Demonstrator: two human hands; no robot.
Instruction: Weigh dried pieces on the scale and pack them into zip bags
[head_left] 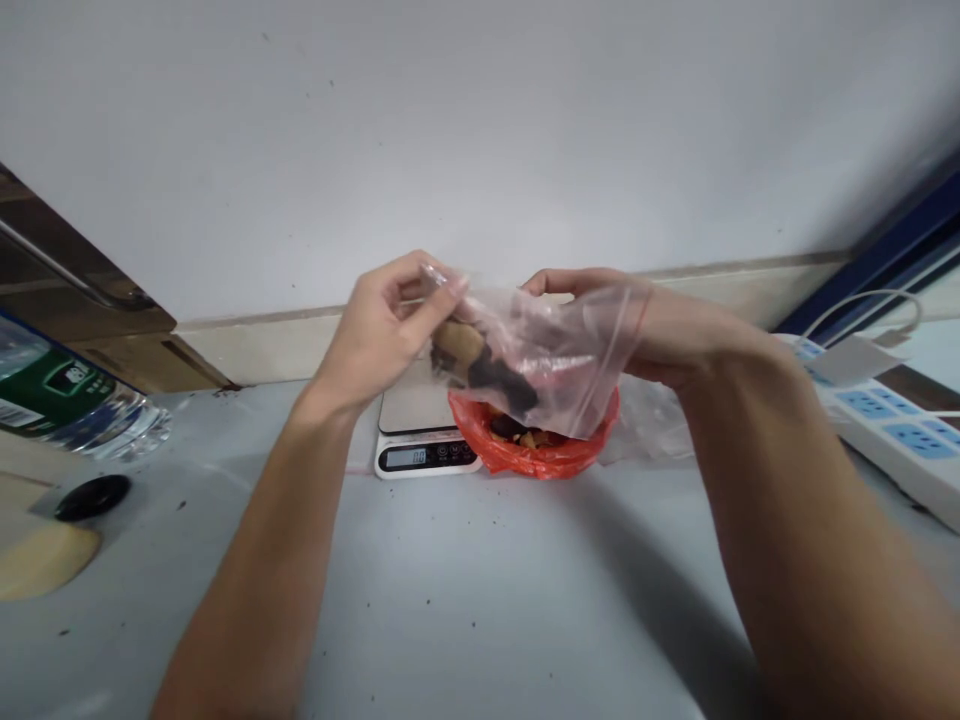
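Observation:
A clear zip bag (566, 365) with tan and dark dried-looking pieces (469, 355) in its left end hangs tilted above the scale and the red bag. My left hand (397, 315) pinches the bag's upper left corner between thumb and fingers. At the other end, by the zip strip, my right hand (600, 300) holds the bag with bent fingers, partly covered by the plastic; whether they are inside or behind it I cannot tell. Below sits an open red plastic bag (517, 460) with similar pieces in it. The white digital scale (427, 457) reads about 0.0.
On the left stand a large water bottle (71, 395) with a green label and a dark cabinet (67, 260). A black oval object (94, 497) lies near it. Clear plastic (656, 420) lies right of the red bag, beside a white power strip (892, 425) with cables. A wall closes the back.

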